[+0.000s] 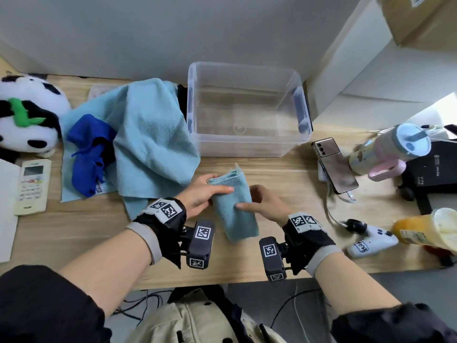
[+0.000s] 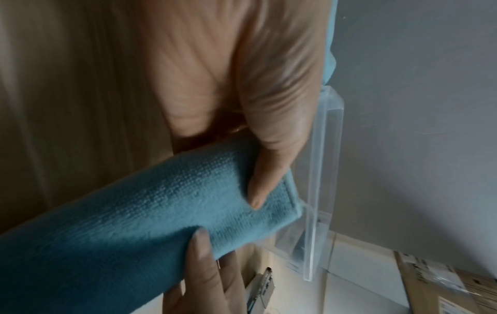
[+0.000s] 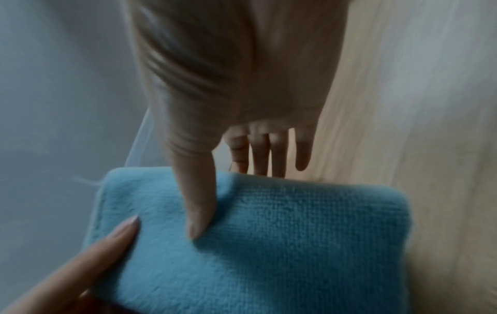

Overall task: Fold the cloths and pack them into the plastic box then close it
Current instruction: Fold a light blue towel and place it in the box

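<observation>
A folded light-blue cloth [image 1: 233, 206] is held just above the wooden table, in front of the clear plastic box [image 1: 247, 107]. The box stands open and empty. My left hand [image 1: 210, 191] pinches the cloth's far left end, thumb [image 2: 269, 170] on top and fingers beneath. My right hand [image 1: 257, 203] grips its right side, thumb [image 3: 199, 201] pressed on the cloth [image 3: 282, 244] and fingers behind it. Left of the box lie a large unfolded light-blue cloth [image 1: 148, 134] and a crumpled dark-blue cloth [image 1: 91, 152]. I see no lid.
A panda plush [image 1: 27, 115] and a remote control [image 1: 32, 186] sit at the far left. To the right lie a phone [image 1: 333, 164], a tumbler with a pink handle [image 1: 388, 147], a white game controller [image 1: 371, 241] and an orange drink cup [image 1: 425, 231].
</observation>
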